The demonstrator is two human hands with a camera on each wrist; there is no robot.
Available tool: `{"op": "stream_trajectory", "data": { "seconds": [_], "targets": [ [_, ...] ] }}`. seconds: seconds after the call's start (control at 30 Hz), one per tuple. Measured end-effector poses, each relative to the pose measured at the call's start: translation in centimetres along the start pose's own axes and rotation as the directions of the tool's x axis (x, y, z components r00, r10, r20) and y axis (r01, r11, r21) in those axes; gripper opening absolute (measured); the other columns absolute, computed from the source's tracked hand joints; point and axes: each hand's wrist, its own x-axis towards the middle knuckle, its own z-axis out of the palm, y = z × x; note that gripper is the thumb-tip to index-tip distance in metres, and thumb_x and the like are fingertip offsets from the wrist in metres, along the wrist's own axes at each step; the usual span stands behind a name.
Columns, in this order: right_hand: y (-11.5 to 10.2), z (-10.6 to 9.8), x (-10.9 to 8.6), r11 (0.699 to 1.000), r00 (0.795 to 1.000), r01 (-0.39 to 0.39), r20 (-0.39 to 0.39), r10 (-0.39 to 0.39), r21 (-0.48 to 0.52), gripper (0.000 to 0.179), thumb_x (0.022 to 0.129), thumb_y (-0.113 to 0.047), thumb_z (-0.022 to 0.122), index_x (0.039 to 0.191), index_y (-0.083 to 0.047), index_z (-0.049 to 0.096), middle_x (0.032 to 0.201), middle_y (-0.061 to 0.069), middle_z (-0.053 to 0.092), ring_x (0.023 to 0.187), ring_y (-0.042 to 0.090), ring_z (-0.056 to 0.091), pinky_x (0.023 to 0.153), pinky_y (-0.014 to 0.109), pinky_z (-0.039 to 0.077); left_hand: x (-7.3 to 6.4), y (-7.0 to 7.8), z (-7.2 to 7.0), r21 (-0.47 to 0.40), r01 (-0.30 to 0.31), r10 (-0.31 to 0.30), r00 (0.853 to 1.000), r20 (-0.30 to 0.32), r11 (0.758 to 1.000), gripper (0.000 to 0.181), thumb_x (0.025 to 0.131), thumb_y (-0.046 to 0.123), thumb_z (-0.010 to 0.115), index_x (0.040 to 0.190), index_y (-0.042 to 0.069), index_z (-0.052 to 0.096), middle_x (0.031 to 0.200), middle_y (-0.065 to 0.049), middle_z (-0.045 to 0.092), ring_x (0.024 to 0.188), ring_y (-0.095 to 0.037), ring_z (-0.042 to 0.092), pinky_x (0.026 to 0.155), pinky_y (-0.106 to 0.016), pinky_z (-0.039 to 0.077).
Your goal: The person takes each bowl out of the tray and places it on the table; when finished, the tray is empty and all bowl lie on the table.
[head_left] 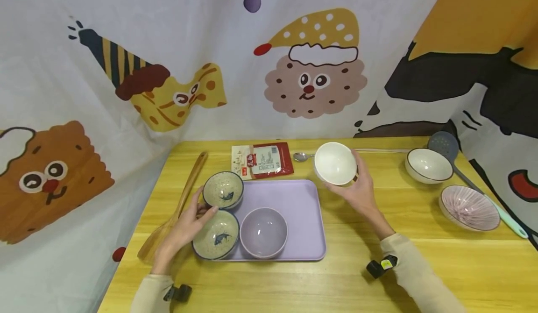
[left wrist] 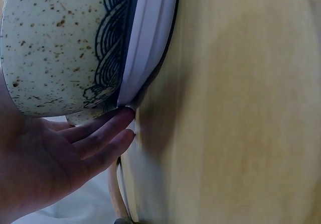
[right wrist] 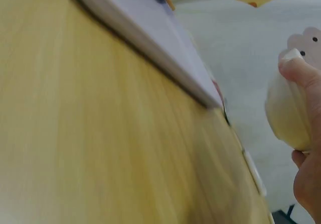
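My left hand (head_left: 188,224) is beside two speckled bowls with blue fish. Its index finger lies along the far speckled bowl (head_left: 223,187), and its thumb reaches between this bowl and the near speckled bowl (head_left: 215,238). The left wrist view shows its other fingers (left wrist: 103,146) fairly straight, tips by the tray edge. A lilac bowl (head_left: 264,233) stands beside them on the lilac tray (head_left: 300,215). Above the table, beyond the tray's far right corner, my right hand (head_left: 357,189) grips a white bowl (head_left: 335,163), also seen in the right wrist view (right wrist: 286,108).
Left of the tray lies a wooden spatula (head_left: 185,196). Behind it are a red and cream packet (head_left: 262,160) and a metal spoon (head_left: 300,156). To the right sit a dark-rimmed white bowl (head_left: 428,166), a pink-streaked bowl (head_left: 468,208) and a grey skimmer (head_left: 443,145).
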Motion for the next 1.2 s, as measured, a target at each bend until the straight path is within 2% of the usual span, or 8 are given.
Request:
{"op": "stream_trajectory", "data": {
  "seconds": [0.1, 0.23, 0.3, 0.4, 0.5, 0.57, 0.8, 1.2],
  "targets": [
    [0.5, -1.1, -0.2, 0.999, 0.997, -0.023, -0.081, 0.02, -0.037, 0.116, 0.059, -0.007, 0.097, 0.157, -0.01, 0.036, 0.153, 0.014, 0.046, 0.131, 0.032, 0.052, 0.092, 0.008, 0.043, 0.0, 0.2, 0.0, 0.004, -0.001, 0.001, 1.0, 0.0, 1.0, 0.087, 0.103, 0.043, 0.057, 0.164, 0.012, 0.003, 0.136, -0.028, 0.06, 0.126, -0.039, 0.059, 0.11, -0.056, 0.047],
    [2.3, -2.3, -0.4, 0.994, 0.987, -0.056, -0.159, 0.04, -0.095, 0.116, 0.058, -0.013, 0.098, 0.157, -0.015, 0.036, 0.153, 0.011, 0.047, 0.131, 0.028, 0.052, 0.094, 0.006, 0.042, -0.2, 0.5, -0.2, 0.007, -0.006, 0.006, 1.0, 0.004, 1.0, 0.087, 0.104, 0.043, 0.056, 0.164, 0.011, 0.002, 0.137, -0.03, 0.059, 0.127, -0.041, 0.058, 0.11, -0.056, 0.047],
    [2.8, -2.9, -0.4, 0.991, 0.98, -0.075, -0.193, 0.052, -0.115, 0.115, 0.058, -0.014, 0.098, 0.156, -0.014, 0.037, 0.152, 0.013, 0.047, 0.13, 0.03, 0.052, 0.098, 0.013, 0.044, -0.3, 0.5, -0.2, 0.007, -0.004, 0.004, 1.0, 0.006, 1.0, 0.087, 0.104, 0.043, 0.056, 0.164, 0.011, 0.002, 0.137, -0.03, 0.058, 0.127, -0.041, 0.058, 0.111, -0.055, 0.047],
    [3.5, -3.8, -0.3, 0.987, 0.969, -0.105, -0.234, 0.074, -0.125, 0.112, 0.059, -0.013, 0.096, 0.155, -0.012, 0.038, 0.149, 0.017, 0.049, 0.129, 0.034, 0.052, 0.103, 0.036, 0.05, -0.3, 0.6, -0.2, 0.006, -0.001, 0.001, 1.0, 0.006, 1.0, 0.087, 0.103, 0.044, 0.056, 0.164, 0.011, 0.002, 0.137, -0.03, 0.058, 0.127, -0.041, 0.057, 0.111, -0.056, 0.046],
    [4.2, -4.7, 0.0, 0.979, 0.959, -0.152, -0.259, 0.113, -0.137, 0.109, 0.062, -0.014, 0.095, 0.155, -0.011, 0.038, 0.146, 0.02, 0.048, 0.128, 0.037, 0.051, 0.105, 0.056, 0.047, -0.3, 0.6, -0.3, 0.003, -0.003, 0.003, 1.0, 0.005, 1.0, 0.088, 0.103, 0.044, 0.056, 0.164, 0.011, 0.002, 0.137, -0.03, 0.058, 0.127, -0.041, 0.057, 0.111, -0.056, 0.046],
    [4.8, -5.3, 0.3, 0.971, 0.952, -0.187, -0.271, 0.143, -0.148, 0.108, 0.063, -0.016, 0.095, 0.154, -0.009, 0.037, 0.146, 0.023, 0.047, 0.129, 0.039, 0.049, 0.107, 0.061, 0.044, -0.3, 0.6, -0.3, -0.002, -0.001, 0.001, 1.0, 0.006, 1.0, 0.088, 0.103, 0.044, 0.056, 0.164, 0.011, 0.002, 0.137, -0.03, 0.058, 0.128, -0.041, 0.057, 0.111, -0.057, 0.046],
    [6.4, -6.6, 0.6, 0.932, 0.931, -0.3, -0.274, 0.24, -0.202, 0.108, 0.068, -0.026, 0.093, 0.156, -0.01, 0.033, 0.151, 0.023, 0.043, 0.134, 0.041, 0.046, 0.108, 0.063, 0.043, -0.3, 0.5, -0.3, -0.014, 0.018, -0.018, 1.0, 0.008, 1.0, 0.088, 0.103, 0.045, 0.057, 0.164, 0.011, 0.003, 0.138, -0.031, 0.057, 0.13, -0.042, 0.055, 0.113, -0.057, 0.044],
    [7.0, -7.0, 1.4, 0.908, 0.929, -0.329, -0.262, 0.261, -0.261, 0.104, 0.071, -0.037, 0.092, 0.154, -0.009, 0.035, 0.147, 0.024, 0.044, 0.132, 0.042, 0.046, 0.103, 0.063, 0.044, -0.4, 0.5, -0.2, -0.004, 0.013, -0.013, 1.0, 0.002, 1.0, 0.088, 0.103, 0.044, 0.057, 0.164, 0.01, 0.003, 0.138, -0.032, 0.056, 0.13, -0.043, 0.055, 0.112, -0.057, 0.045]
  ]
}}
